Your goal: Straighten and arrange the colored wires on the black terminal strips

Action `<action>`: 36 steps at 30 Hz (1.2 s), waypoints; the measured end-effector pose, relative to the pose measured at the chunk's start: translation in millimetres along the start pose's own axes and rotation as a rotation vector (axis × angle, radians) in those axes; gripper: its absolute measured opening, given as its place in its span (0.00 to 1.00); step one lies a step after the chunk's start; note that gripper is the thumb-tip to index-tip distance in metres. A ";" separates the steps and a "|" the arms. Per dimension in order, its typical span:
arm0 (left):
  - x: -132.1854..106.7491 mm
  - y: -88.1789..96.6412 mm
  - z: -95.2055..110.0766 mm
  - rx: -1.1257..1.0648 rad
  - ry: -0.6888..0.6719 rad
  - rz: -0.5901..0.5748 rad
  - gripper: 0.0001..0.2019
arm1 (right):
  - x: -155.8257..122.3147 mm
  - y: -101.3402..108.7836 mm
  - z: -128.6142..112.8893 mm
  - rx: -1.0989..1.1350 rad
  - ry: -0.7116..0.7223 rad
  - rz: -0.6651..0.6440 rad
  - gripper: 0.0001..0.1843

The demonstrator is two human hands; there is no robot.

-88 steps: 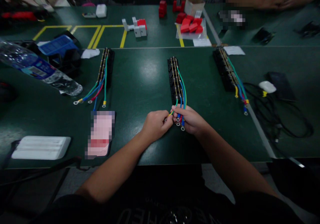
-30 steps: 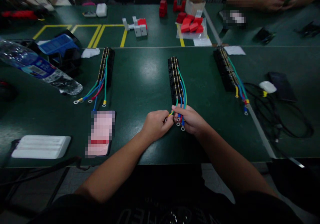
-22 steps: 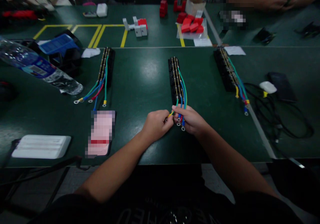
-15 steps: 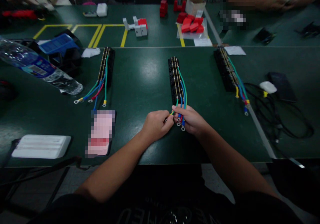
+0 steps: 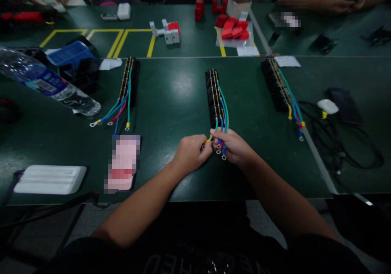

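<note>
A black terminal strip (image 5: 211, 96) lies lengthwise at the middle of the dark green table (image 5: 174, 102). Green, blue and red wires (image 5: 224, 111) run from it toward me, ending in ring lugs. My left hand (image 5: 191, 153) is closed, pinching the tip of a green-yellow wire (image 5: 209, 139) between thumb and fingers. My right hand (image 5: 233, 146) is closed round the bundle of wire ends just below the strip, with lugs sticking out under its fingers. The two hands touch.
Two more wired terminal strips lie to the left (image 5: 129, 78) and right (image 5: 276, 86). A water bottle (image 5: 45, 84) lies far left, a white case (image 5: 50, 179) near the front edge. Black cables (image 5: 339, 139) at right. Red blocks (image 5: 233, 29) and another person's hands (image 5: 345, 1) across the table.
</note>
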State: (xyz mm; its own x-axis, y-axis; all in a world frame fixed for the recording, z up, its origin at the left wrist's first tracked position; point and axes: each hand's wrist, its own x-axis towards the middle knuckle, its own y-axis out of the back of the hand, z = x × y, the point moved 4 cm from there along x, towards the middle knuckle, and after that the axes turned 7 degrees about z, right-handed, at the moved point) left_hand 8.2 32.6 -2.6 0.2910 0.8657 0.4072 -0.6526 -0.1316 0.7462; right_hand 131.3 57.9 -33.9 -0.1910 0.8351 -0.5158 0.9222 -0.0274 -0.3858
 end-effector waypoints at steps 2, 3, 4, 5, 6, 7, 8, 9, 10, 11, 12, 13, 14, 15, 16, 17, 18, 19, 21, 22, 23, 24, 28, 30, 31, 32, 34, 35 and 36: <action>-0.2 0.6 0.5 -0.002 0.005 -0.007 0.14 | -0.5 -0.3 -0.5 -0.004 0.000 0.000 0.17; -0.2 0.9 0.8 -0.005 0.007 -0.011 0.14 | -0.7 -0.3 -0.6 -0.009 0.001 -0.001 0.17; -0.2 1.2 1.1 -0.009 0.007 -0.014 0.15 | -0.8 -0.3 -0.6 -0.013 0.004 -0.004 0.17; -0.1 1.5 1.4 -0.012 0.008 -0.016 0.15 | -0.8 -0.2 -0.5 -0.014 0.006 -0.007 0.17; 0.0 1.6 1.6 -0.015 0.007 -0.018 0.15 | -0.8 -0.1 -0.3 -0.014 0.008 -0.010 0.17; 0.0 1.7 1.7 -0.018 0.008 -0.017 0.15 | -0.7 0.2 0.0 -0.012 0.007 -0.011 0.17; 0.1 1.7 1.7 -0.019 0.009 -0.016 0.15 | -0.5 0.4 0.3 -0.009 0.005 -0.010 0.17; 0.2 1.6 1.6 -0.020 0.010 -0.014 0.15 | -0.4 0.7 0.6 -0.006 0.003 -0.007 0.17; 0.3 1.5 1.4 -0.021 0.009 -0.011 0.14 | -0.2 0.9 0.8 -0.003 -0.001 -0.003 0.17; 0.5 1.2 1.1 -0.021 0.008 -0.007 0.14 | 0.0 1.0 1.0 0.000 -0.004 0.001 0.17; 0.6 0.9 0.8 -0.020 0.006 -0.003 0.14 | 0.1 1.1 1.0 0.003 -0.007 0.004 0.17; 0.7 0.6 0.5 -0.020 0.004 0.001 0.14 | 0.2 1.1 0.9 0.007 -0.009 0.005 0.16; 0.7 0.4 0.2 -0.020 0.003 0.005 0.13 | 0.3 1.0 0.9 0.011 -0.012 0.006 0.16; 0.8 0.1 -0.2 -0.020 0.002 0.008 0.13 | 0.4 0.9 0.9 0.014 -0.015 0.006 0.16; 0.8 -0.1 -0.4 -0.019 0.001 0.010 0.13 | 0.4 0.9 0.9 0.017 -0.017 0.006 0.16; 0.8 -0.2 -0.5 -0.016 0.000 0.011 0.13 | 0.4 0.9 0.9 0.020 -0.019 0.006 0.16; 0.7 -0.1 -0.5 -0.014 -0.002 0.013 0.13 | 0.4 0.9 1.0 0.023 -0.021 0.006 0.16; 0.6 0.0 -0.3 -0.012 -0.004 0.013 0.13 | 0.4 1.0 1.1 0.026 -0.023 0.007 0.16; 0.5 0.6 0.3 -0.007 -0.008 0.011 0.13 | 0.4 1.0 1.2 0.031 -0.022 0.009 0.16; 0.4 1.0 0.7 -0.004 -0.009 0.009 0.13 | 0.4 0.8 1.1 0.029 -0.019 0.007 0.16; 0.3 1.3 1.1 -0.001 -0.009 0.004 0.14 | 0.3 0.7 1.0 0.024 -0.016 0.006 0.16; 0.3 1.6 1.3 0.001 -0.007 0.000 0.14 | 0.2 0.5 0.9 0.018 -0.013 0.006 0.16; 0.5 1.9 1.7 -0.003 -0.001 -0.007 0.14 | -0.3 0.3 0.4 0.003 -0.008 0.012 0.17; 0.8 1.4 1.3 -0.004 0.000 -0.002 0.14 | -0.5 0.4 0.1 -0.002 -0.007 0.011 0.17; 0.9 1.0 1.0 -0.003 0.001 0.001 0.14 | -0.4 0.5 0.1 -0.002 -0.009 0.011 0.16; 1.0 0.8 0.7 -0.004 0.000 0.005 0.14 | -0.4 0.7 0.0 0.000 -0.010 0.012 0.16; 1.1 0.4 0.2 -0.007 -0.001 0.010 0.13 | -0.1 0.9 0.0 0.006 -0.013 0.011 0.16; 1.1 0.4 0.1 -0.009 -0.001 0.011 0.13 | 0.1 1.0 0.0 0.008 -0.012 0.010 0.16; 1.0 0.5 0.0 -0.011 0.000 0.012 0.13 | 0.3 1.0 0.0 0.008 -0.012 0.008 0.16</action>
State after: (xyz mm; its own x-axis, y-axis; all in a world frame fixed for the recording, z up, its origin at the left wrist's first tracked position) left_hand 8.2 33.4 -1.9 0.2833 0.8643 0.4157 -0.6637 -0.1362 0.7355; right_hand 132.1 58.1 -34.4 -0.1878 0.8283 -0.5279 0.9209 -0.0385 -0.3880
